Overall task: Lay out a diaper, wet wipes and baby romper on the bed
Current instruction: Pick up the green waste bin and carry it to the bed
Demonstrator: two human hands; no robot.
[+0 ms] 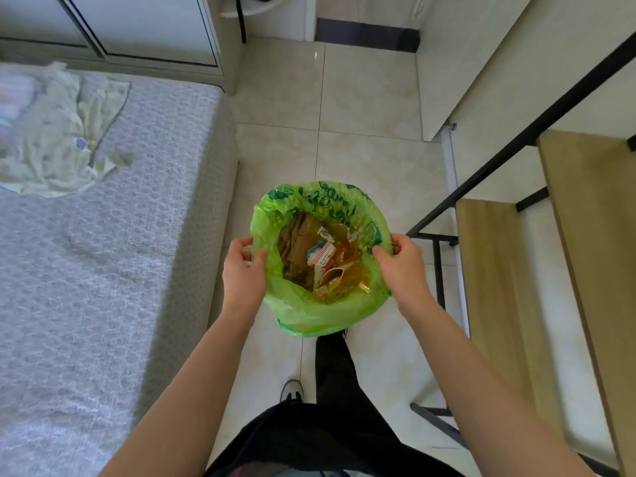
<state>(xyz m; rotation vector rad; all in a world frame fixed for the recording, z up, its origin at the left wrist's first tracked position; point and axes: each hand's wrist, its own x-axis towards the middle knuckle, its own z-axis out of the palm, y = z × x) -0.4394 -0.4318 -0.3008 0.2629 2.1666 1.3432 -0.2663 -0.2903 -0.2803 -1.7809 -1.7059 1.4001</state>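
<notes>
Pale glossy floor tiles (pixel 364 98) fill the middle of the room, and everything else can be placed from the green bin bag (pixel 309 304) that sits on them. Far to the bag's left lies the bed (pixel 103 270) under a grey textured cover, and on its far left corner, well apart from the bag, the pale yellow romper (pixel 58 139) lies rumpled and spread out; beside it at the frame edge is a blurred whitish bundle that cannot be identified. Beyond the bed, white cabinet doors (pixel 137 25) stand against the wall. At the bag's left rim the left hand (pixel 242 270) pinches the plastic, thumb inside the opening and fingers curled around the outside. Inside the bag lies rubbish (pixel 320 256): brown paper, a small red-and-white box and orange wrappers. At the right rim the right hand (pixel 401 261) grips the plastic the same way, thumb inside. Just below the bag a dark trouser leg and a shoe (pixel 292 390) show. Right of the bag stands a black metal frame with wooden shelves (pixel 488 270).
</notes>
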